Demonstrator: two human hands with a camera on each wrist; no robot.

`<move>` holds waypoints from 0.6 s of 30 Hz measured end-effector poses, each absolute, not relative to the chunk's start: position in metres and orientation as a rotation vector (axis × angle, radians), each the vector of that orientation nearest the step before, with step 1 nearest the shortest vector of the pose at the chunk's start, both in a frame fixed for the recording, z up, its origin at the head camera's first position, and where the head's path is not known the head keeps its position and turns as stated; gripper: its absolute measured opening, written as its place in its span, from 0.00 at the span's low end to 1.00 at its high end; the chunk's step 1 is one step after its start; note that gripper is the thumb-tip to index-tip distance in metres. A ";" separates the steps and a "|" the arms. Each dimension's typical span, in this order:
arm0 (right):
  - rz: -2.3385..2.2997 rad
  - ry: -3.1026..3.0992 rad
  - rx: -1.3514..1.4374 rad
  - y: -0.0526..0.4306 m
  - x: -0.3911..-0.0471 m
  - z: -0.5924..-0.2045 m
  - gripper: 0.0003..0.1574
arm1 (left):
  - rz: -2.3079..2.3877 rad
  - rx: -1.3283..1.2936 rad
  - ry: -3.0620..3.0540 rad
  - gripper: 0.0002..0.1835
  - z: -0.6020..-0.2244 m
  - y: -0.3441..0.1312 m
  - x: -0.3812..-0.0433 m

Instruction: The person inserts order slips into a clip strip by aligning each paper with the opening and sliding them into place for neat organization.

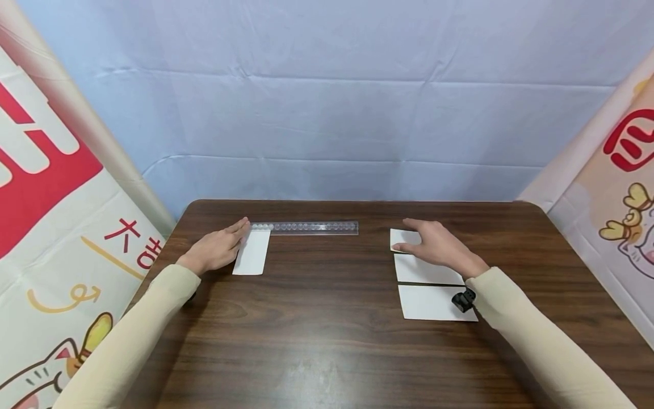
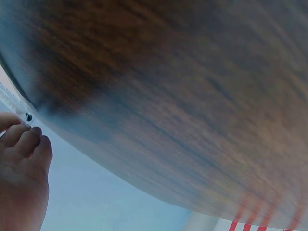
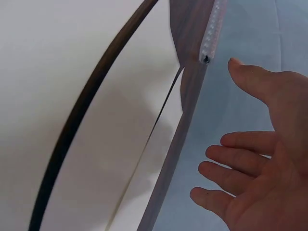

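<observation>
My left hand [image 1: 219, 247] lies at the left end of a long clear plastic strip [image 1: 317, 228] with a row of round shapes along it. Its fingers reach forward, fingertips right at the strip's end. Beside them a white card [image 1: 254, 253] overlaps the strip's left part. In the left wrist view the left hand [image 2: 24, 178] shows its fingers close together. My right hand [image 1: 436, 244] hovers over the rearmost white card [image 1: 401, 236], partly hiding it. The right hand [image 3: 269, 154] holds nothing, thumb and fingers apart. Two more white cards, the middle one [image 1: 421, 270] and the front one [image 1: 426, 303], lie nearer me.
All of this lies on a dark wood-grain table [image 1: 327, 329] with rounded corners. A pale blue cloth backdrop [image 1: 327, 113] hangs behind its far edge. Printed banners stand at the left [image 1: 76, 227] and at the right [image 1: 623, 187].
</observation>
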State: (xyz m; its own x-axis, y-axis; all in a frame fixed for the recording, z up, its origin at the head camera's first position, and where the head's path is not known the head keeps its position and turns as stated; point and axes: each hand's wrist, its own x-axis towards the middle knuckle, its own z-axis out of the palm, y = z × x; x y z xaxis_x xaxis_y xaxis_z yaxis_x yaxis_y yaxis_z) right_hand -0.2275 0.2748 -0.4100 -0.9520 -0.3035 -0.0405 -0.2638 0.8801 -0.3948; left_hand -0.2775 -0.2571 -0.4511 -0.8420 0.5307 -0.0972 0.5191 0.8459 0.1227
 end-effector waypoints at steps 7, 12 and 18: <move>-0.550 2.961 -0.433 0.288 -0.228 -0.419 0.52 | 0.151 0.809 2.897 0.31 -0.451 -0.256 -0.278; -0.540 2.972 -0.468 0.294 -0.229 -0.425 0.52 | 0.155 0.815 2.901 0.31 -0.452 -0.257 -0.278; -0.525 2.967 -0.498 0.300 -0.231 -0.432 0.51 | 0.163 0.807 2.896 0.31 -0.453 -0.256 -0.278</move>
